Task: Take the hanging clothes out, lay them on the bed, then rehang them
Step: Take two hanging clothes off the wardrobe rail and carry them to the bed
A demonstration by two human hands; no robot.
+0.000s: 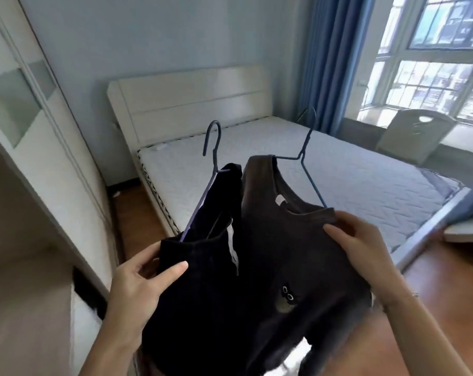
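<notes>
Two garments on blue wire hangers are held up in front of me. My left hand [145, 280] grips the shoulder of a black top [202, 294] on the left hanger [212, 147]. My right hand [360, 245] pinches the shoulder of a dark grey T-shirt [292, 253] with a small owl print, on the right hanger [308, 158]. Both hooks point up and away from me. The bed [297, 164] with a bare white quilted mattress lies straight ahead, beyond the clothes.
A white wardrobe [40, 137] with a mirror panel stands at my left, its opening nearest me. The cream headboard [189, 101] is against the far wall. Blue curtains [330, 63], a window and a chair [414, 137] are at the right. Wood floor runs beside the bed.
</notes>
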